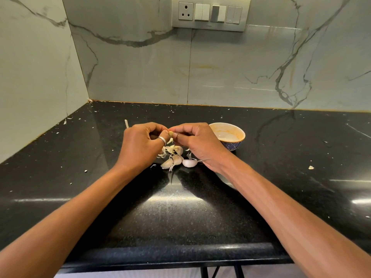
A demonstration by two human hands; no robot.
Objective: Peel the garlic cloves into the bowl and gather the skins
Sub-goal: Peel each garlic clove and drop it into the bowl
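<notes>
Above the black counter, my left hand and my right hand meet at the fingertips and pinch one small garlic clove between them. The left hand wears a ring on the thumb. Below the hands lies a little heap of unpeeled garlic cloves mixed with loose papery skins, with a white clove at its right. A small bowl, cream inside and blue patterned outside, stands just right of my right hand. I cannot see any cloves in it.
The black counter is speckled with small skin scraps. A pale sliver lies behind my left hand and a crumb sits far right. Marble walls close the back and left; a switch panel is mounted high up.
</notes>
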